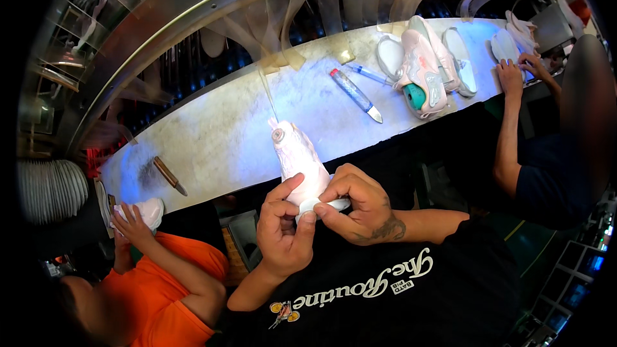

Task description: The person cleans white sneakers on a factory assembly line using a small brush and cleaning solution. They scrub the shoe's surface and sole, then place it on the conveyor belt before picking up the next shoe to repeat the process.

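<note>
In front of my chest I hold a pale pink shoe upper [297, 154], its far end resting at the near edge of the worktable. A white shoe sole [339, 204] lies against the upper's near end. My left hand [286, 234] closes on the left side, its thumb pressing the sole and its fingers along the upper. From the right, my right hand [360, 209] pinches the sole between thumb and fingers. Both thumbs nearly meet at the sole's tip. How far the sole is seated on the upper's underside is hidden by my hands.
On the pale worktable [218, 135] lie a wooden-handled knife [169, 176], a white-tipped tool [357, 95] and a blue one [367, 73]. Pink shoes [421, 67] and soles stand right. Co-workers handle a white shoe [152, 212] left and a sole [504, 47] right. Clear strips [292, 16] hang behind.
</note>
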Demonstrator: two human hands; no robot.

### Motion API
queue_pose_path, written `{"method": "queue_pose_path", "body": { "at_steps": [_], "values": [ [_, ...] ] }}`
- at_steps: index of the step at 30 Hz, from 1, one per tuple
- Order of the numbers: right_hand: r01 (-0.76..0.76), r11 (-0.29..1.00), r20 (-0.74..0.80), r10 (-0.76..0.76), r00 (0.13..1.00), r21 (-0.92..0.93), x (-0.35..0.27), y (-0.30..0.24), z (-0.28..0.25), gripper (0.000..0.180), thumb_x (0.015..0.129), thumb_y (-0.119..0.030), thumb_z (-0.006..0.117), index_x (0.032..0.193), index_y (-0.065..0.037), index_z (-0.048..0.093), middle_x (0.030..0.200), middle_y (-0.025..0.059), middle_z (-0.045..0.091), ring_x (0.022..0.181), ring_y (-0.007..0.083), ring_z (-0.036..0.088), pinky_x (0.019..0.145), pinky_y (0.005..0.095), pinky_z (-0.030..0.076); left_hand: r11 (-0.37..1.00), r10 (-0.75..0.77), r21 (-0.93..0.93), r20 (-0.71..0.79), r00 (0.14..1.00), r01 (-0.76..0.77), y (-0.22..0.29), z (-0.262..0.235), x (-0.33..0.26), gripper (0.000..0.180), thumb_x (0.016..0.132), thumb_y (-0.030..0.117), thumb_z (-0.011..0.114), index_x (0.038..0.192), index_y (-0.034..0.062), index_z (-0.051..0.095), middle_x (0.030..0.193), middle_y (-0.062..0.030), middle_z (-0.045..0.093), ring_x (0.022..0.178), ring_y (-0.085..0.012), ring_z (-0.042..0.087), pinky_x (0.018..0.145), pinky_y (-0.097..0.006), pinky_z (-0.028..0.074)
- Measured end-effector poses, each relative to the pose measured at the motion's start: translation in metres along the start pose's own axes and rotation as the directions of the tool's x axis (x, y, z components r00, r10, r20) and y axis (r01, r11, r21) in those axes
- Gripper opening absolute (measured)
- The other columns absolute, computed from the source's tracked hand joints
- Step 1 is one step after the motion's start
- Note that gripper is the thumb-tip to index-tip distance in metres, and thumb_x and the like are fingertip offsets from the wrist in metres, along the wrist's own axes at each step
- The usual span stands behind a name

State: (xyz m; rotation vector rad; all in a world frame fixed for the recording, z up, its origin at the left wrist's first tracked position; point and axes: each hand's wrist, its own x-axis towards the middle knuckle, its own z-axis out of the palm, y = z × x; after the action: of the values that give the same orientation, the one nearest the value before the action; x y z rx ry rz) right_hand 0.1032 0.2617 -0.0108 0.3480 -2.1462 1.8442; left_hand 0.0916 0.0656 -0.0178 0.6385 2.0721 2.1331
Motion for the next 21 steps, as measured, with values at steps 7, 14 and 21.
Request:
{"method": "queue_pose_path", "body": {
  "at_steps": [7,14,21],
  "values": [
    [-0.392,0.92,0.062,0.39,0.919,0.023,0.012,-0.011,-0.014,0.038,0.09,-0.021,0.088,0.116,-0.002,0.066,0.094,0.0083,0.067,0.081,0.0202,0.064,0.072,0.0326,0.053,1.0,0.005,-0.019,-0.01,1.0,-0.005,-0.008,-0.002,0.008,0.036,0.101,-0.011,0.063,0.12,0.0048,0.036,0.154,-0.0354,0.054,0.102,-0.017,0.073,0.087,-0.025,0.06],
    [-0.021,0.981,0.262,0.072,0.962,-0.195,0.035,-0.007,-0.039,0.047,0.093,-0.021,0.083,0.133,-0.001,0.069,0.112,0.0146,0.065,0.111,0.0303,0.06,0.099,0.0418,0.052,0.995,0.085,0.039,0.07,0.994,-0.088,0.001,0.002,0.022,0.057,0.088,0.002,0.089,0.121,-0.0018,0.043,0.141,-0.0299,0.066,0.113,-0.0283,0.078,0.089,-0.035,0.066],
    [0.156,0.972,0.411,-0.072,0.909,-0.176,0.046,-0.004,-0.043,0.039,0.1,-0.014,0.074,0.135,0.001,0.071,0.134,0.0201,0.07,0.133,0.0405,0.061,0.112,0.0497,0.051,0.813,0.149,0.566,0.025,0.988,-0.137,0.036,-0.006,0.033,0.055,0.073,0.006,0.101,0.11,0.0019,0.06,0.116,-0.017,0.067,0.094,-0.0214,0.07,0.074,-0.031,0.06]
  ]
}}
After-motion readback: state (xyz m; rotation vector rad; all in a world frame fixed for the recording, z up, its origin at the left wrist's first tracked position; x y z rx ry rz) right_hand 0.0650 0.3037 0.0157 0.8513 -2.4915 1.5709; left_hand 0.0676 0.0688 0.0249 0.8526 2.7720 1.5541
